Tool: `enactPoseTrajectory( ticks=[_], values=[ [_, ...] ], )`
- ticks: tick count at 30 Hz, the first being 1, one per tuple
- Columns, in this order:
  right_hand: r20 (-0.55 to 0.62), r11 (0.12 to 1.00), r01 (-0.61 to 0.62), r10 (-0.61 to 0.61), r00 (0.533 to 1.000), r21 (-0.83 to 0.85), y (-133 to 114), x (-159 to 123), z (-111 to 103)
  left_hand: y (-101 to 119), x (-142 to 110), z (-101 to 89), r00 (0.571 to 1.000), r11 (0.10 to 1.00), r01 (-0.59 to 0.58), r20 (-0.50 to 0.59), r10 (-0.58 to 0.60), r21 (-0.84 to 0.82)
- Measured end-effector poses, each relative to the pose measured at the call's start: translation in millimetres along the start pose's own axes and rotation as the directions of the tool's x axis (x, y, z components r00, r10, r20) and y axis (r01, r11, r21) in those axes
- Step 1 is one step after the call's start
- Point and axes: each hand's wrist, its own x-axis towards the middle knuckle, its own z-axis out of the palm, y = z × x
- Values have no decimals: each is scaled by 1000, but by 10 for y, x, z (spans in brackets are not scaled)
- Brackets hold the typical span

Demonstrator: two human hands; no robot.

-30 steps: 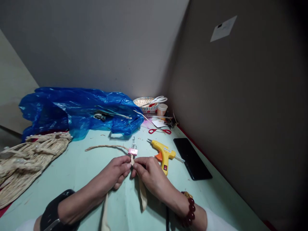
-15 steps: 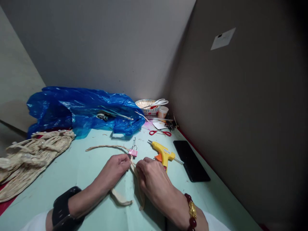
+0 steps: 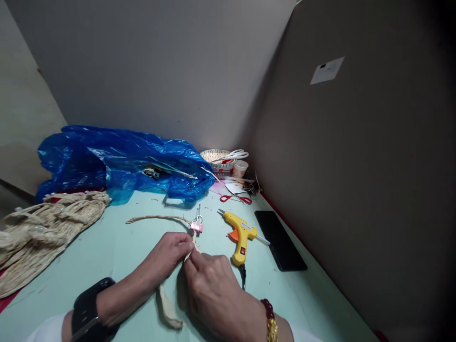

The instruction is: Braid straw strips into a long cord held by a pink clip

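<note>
Strands of pale fibre (image 3: 195,241), caught in a pink clip (image 3: 196,227) between the near and far edges of the bench (image 3: 124,251), are pinched in the narrow grip of a worker's left hand (image 3: 174,251) and right hand (image 3: 215,287); a yellow glue gun (image 3: 241,233) lies toward the right edge.

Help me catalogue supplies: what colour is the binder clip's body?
The binder clip's body is pink, head view.

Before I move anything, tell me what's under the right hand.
Under the right hand is the green tabletop; a pale strip running down from the pink clip shows at its fingertips. Anything beneath the palm is covered.
</note>
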Motion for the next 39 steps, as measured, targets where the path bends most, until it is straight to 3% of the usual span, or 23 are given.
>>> enactPoseTrajectory(
  ticks=[3,5,7,12,18,21,25,30,35,39],
  values=[
    [-72,936,-220,248,966,275,107,35,-73,6,-12,-26,1000,1000,-3,16,3,-27],
    [-48,847,-352,403,914,399,180,68,-97,5,-18,-44,999,999,0,35,2,-45],
    [21,764,-418,469,883,492,226,102,-88,-1,-21,-60,998,998,9,63,-5,-59],
    [164,574,-450,480,862,684,235,189,15,-40,-13,-73,995,1000,8,95,-6,-19],
    [172,489,-463,527,832,739,293,256,131,-58,-5,-51,995,969,-103,36,98,222],
    [155,478,-468,557,816,744,294,255,143,5,-49,-70,978,898,-187,-6,207,397],
    [97,515,-465,588,803,720,255,233,130,113,-180,-74,969,791,-188,-23,248,582],
    [63,530,-442,588,807,724,248,218,122,106,-357,103,975,652,-152,5,222,742],
    [105,482,-418,550,829,771,275,206,94,32,-431,302,981,474,-172,104,165,863],
    [141,431,-397,515,846,810,280,196,103,43,-462,385,979,396,-196,159,124,897]
  ],
)
